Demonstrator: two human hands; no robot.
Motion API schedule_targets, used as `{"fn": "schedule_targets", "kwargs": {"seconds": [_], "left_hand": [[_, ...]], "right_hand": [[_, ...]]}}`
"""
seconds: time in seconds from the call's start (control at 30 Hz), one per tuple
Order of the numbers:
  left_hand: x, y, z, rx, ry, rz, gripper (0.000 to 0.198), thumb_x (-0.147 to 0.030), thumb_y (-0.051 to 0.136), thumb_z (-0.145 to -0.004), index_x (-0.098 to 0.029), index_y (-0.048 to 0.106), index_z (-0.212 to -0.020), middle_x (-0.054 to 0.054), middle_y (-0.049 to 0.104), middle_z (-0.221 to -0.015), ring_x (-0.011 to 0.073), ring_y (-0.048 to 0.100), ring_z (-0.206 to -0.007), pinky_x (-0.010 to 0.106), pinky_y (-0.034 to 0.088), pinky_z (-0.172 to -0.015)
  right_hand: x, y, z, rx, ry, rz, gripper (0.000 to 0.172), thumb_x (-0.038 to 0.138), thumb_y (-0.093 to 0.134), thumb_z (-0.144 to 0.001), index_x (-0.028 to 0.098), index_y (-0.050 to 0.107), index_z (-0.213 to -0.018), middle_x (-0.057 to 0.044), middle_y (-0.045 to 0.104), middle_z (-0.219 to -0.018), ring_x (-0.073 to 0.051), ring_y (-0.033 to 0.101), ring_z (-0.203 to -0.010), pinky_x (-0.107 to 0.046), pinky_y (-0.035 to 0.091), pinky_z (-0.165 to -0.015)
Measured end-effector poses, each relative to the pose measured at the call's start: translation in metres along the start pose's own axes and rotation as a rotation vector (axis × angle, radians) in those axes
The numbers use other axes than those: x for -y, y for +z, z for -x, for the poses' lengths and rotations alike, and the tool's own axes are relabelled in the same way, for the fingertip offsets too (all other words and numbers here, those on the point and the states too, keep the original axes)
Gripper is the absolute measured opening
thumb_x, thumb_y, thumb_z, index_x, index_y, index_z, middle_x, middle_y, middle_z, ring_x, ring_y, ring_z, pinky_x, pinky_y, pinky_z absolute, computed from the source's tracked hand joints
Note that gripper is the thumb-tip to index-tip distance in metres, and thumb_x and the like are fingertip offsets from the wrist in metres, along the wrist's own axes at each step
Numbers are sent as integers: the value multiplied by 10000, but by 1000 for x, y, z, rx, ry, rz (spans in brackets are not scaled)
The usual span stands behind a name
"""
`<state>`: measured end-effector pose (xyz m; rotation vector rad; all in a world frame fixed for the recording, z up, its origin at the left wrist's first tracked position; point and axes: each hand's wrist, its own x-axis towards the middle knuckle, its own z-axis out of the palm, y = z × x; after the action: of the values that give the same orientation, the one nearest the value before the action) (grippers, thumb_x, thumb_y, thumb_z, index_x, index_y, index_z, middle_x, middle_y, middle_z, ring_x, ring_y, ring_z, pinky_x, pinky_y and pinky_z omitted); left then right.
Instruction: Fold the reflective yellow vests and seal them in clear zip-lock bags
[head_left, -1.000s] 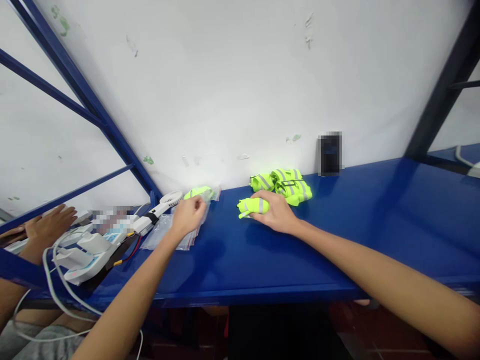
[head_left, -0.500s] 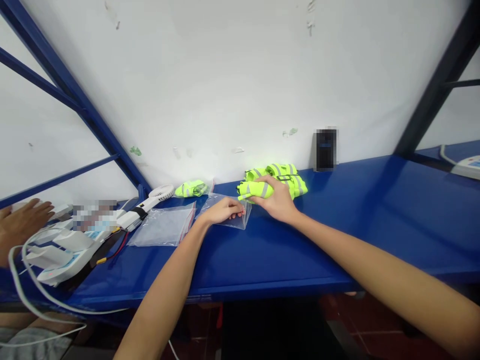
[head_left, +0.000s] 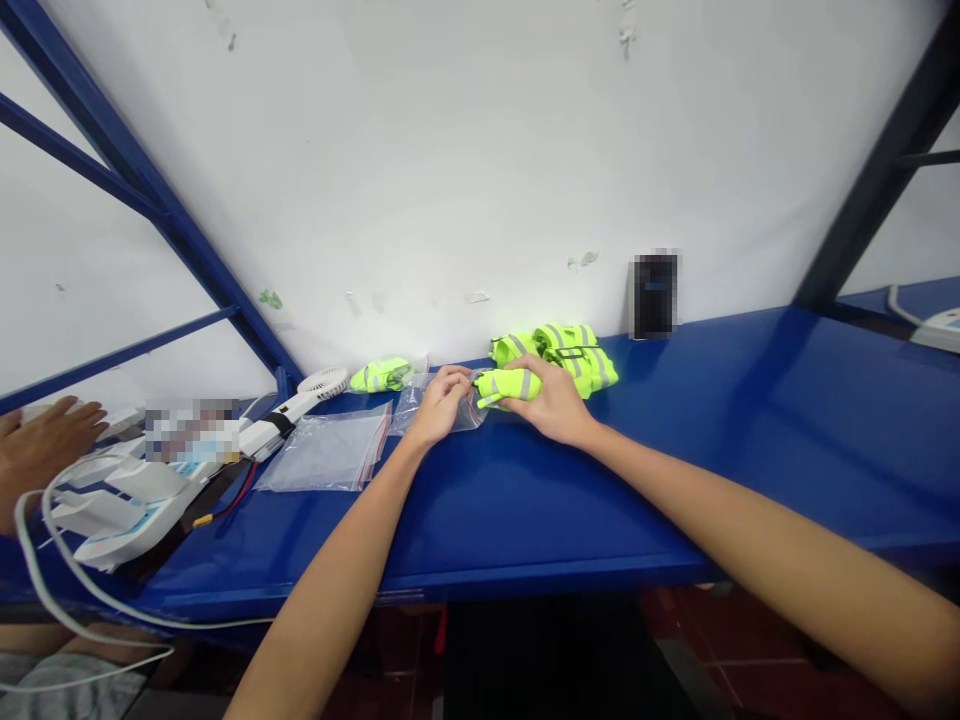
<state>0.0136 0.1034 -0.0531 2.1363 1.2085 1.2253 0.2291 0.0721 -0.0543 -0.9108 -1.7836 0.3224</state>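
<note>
My right hand (head_left: 556, 402) is wrapped round a rolled neon-yellow reflective vest (head_left: 512, 385) with grey bands. Its left end is at the mouth of a clear zip bag (head_left: 409, 404), whose edge my left hand (head_left: 441, 402) pinches. Whether the roll's tip is inside the bag or just against it, I cannot tell. More rolled reflective vests (head_left: 577, 352) lie together behind my right hand. A stack of flat clear zip bags (head_left: 326, 452) with red seal lines rests to the left of my left hand.
A neon-yellow bundle in clear plastic (head_left: 382, 375) lies by the wall. Left of it are a white handheld fan (head_left: 322, 385), white devices (head_left: 142, 495) and loose cables (head_left: 45, 580). Another person's hand (head_left: 49, 455) is at far left. A dark, blurred-out object (head_left: 654, 297) stands against the wall.
My left hand has moved up and lifted the bag's edge toward the roll. My right hand has brought the vest slightly down, against the bag's opening.
</note>
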Motion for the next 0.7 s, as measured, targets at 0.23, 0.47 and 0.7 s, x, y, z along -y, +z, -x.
{"fn": "schedule_targets", "kwargs": {"seconds": [0.23, 0.47, 0.7], "left_hand": [[-14, 3, 2, -78, 88, -11, 281, -312, 420, -924, -192, 528, -695, 92, 629, -1238, 212, 572, -1166, 391, 399, -1049], [-20, 12, 12, 30, 134, -110, 245, -360, 350, -985, -218, 500, -852, 83, 646, -1254, 199, 576, -1208, 376, 424, -1015], [-17, 12, 11, -58, 182, -215, 226, -325, 381, -973, -216, 542, -859, 69, 674, -1103, 213, 552, -1142, 399, 390, -1013]], "right_hand": [[0, 0, -1, -47, 14, 48, 341, 294, 736, -707, 208, 627, -1018, -55, 709, -987, -258, 660, -888, -371, 480, -812], [-2, 2, 1, -2, -73, 106, 345, 211, 686, -714, 206, 620, -1052, -84, 678, -1079, -278, 641, -982, -398, 482, -863], [1, 2, 6, 193, -244, 100, 388, 144, 625, -748, 205, 606, -1131, -82, 656, -1102, -254, 629, -996, -380, 487, -872]]}}
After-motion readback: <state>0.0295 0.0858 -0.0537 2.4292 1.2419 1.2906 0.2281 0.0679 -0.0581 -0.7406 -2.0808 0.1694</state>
